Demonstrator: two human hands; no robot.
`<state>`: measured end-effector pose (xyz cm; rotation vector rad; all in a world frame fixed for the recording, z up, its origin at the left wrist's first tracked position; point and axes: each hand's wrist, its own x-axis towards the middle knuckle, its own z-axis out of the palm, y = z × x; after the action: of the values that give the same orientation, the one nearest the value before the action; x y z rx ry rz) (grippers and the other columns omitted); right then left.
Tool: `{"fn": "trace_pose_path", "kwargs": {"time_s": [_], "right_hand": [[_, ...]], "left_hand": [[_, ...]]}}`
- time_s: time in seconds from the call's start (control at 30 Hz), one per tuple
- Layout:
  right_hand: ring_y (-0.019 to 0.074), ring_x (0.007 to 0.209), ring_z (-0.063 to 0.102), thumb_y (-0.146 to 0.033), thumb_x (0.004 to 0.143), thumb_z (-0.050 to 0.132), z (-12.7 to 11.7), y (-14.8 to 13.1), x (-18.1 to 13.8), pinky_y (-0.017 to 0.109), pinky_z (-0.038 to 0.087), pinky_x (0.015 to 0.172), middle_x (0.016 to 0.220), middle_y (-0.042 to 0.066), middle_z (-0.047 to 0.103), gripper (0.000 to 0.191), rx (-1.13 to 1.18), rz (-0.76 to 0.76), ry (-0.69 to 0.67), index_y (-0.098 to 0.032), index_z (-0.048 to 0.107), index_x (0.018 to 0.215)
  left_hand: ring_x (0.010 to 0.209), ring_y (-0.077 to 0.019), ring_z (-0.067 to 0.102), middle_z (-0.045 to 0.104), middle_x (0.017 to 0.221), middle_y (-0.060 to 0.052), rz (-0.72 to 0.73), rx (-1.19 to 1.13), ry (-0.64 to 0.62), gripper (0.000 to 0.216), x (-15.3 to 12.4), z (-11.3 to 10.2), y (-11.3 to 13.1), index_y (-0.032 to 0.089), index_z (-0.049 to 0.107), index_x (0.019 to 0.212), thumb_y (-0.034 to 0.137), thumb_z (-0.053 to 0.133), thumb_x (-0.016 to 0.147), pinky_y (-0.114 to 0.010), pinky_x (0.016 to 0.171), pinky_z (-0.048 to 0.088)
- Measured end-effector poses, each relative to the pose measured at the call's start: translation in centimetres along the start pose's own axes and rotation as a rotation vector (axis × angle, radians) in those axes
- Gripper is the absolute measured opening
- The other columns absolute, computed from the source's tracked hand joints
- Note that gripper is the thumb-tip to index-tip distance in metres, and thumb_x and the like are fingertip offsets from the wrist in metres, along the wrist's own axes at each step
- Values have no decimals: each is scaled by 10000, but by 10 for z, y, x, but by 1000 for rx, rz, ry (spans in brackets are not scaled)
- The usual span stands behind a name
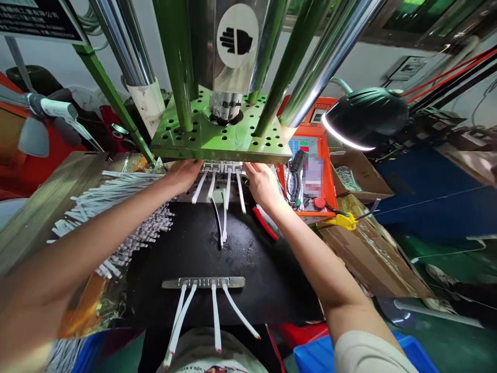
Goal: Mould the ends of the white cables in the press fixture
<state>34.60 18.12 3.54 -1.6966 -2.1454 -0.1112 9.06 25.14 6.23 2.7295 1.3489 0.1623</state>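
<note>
Under the green press plate (225,147) sits a metal mould bar (223,167) with several short white cables (228,189) hanging out of its front. My left hand (184,176) is closed at the bar's left end and my right hand (263,182) at its right end. The plate's edge partly hides the fingertips of both hands. Nearer to me, a second metal mould bar (240,282) lies on the black work surface (186,238), with several white cables (216,316) running from it towards me. A black-and-white pair of thin strips (223,228) lies between the two bars.
Bundles of white cables (128,228) are piled on the left. Red-handled pliers (266,224) lie beside my right wrist. An orange control box (330,181), a lit lamp (367,119) and cardboard boxes (365,248) stand to the right. Steel columns (132,46) rise above the plate.
</note>
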Motion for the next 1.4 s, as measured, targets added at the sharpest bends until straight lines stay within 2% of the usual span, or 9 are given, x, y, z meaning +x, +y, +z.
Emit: {"fn": "trace_pose_path", "kwargs": {"time_s": [0.13, 0.33, 0.5, 0.73, 0.87, 1.0, 1.17, 1.27, 1.4], "right_hand": [[235, 896, 625, -105, 917, 466, -31, -20, -87, 334, 492, 792, 991, 97, 685, 273, 211, -5, -96, -178, 627, 1125], [204, 793, 621, -105, 874, 520, -45, -56, -185, 326, 517, 718, 885, 64, 636, 207, 482, 149, -285, -216, 671, 962], [219, 834, 606, -116, 853, 531, -42, -56, -204, 341, 530, 719, 924, 75, 597, 210, 438, 209, -250, -235, 698, 895], [187, 795, 603, -124, 899, 516, -55, -45, -201, 308, 520, 732, 912, 57, 571, 272, 482, 166, -383, -251, 714, 1035], [177, 831, 623, -87, 886, 504, -67, -38, -191, 286, 523, 751, 968, 67, 615, 316, 507, 85, -496, -238, 700, 1084], [197, 850, 643, -117, 951, 414, -77, -30, -163, 311, 520, 759, 969, 99, 669, 336, 475, -22, -484, -199, 691, 1123], [162, 766, 641, -167, 991, 397, -76, -46, -103, 277, 509, 709, 929, 76, 685, 317, 650, -191, -355, -182, 647, 1185], [152, 770, 636, -291, 1009, 461, -67, -58, -70, 272, 519, 715, 1001, 78, 684, 348, 772, -345, -314, -185, 562, 1325], [200, 869, 646, -260, 966, 561, -45, -49, -35, 333, 530, 815, 1027, 111, 664, 363, 446, -306, -253, -154, 590, 1312]], "left_hand": [[745, -191, 637, 646, 928, -82, 47, -188, -166, 285, -94, -3, 30, 180, 496, 1245, 230, 364, 996, -311, 686, 494], [895, -188, 599, 595, 987, -48, 140, -473, -301, 122, -183, 20, 64, 196, 564, 980, 193, 443, 968, -319, 807, 473], [1021, -178, 585, 594, 1095, -57, 102, -546, -216, 234, -218, 19, 58, 209, 562, 1120, 177, 368, 994, -314, 920, 468], [876, -262, 597, 645, 962, -94, 55, -157, -95, 292, -259, 37, 79, 187, 637, 958, 112, 356, 932, -446, 784, 510], [878, -212, 650, 671, 966, -68, 24, -334, 130, 275, -300, 58, 41, 242, 593, 1063, 133, 387, 916, -337, 768, 568], [836, -220, 688, 720, 1011, 69, 9, -338, 173, 495, -336, 34, -37, 510, 561, 1217, 238, 547, 804, -325, 669, 609], [930, -280, 650, 658, 1072, 162, -104, -257, 230, 525, -282, -20, -61, 690, 426, 1272, 411, 470, 829, -516, 787, 580], [953, -266, 615, 646, 1008, 43, 23, -261, 220, 384, -207, -29, -43, 490, 522, 1222, 310, 424, 897, -487, 834, 545], [1025, -291, 590, 636, 1020, -114, 119, -188, 231, 273, -111, -20, -23, 219, 562, 1084, 264, 325, 954, -469, 900, 504]]}}
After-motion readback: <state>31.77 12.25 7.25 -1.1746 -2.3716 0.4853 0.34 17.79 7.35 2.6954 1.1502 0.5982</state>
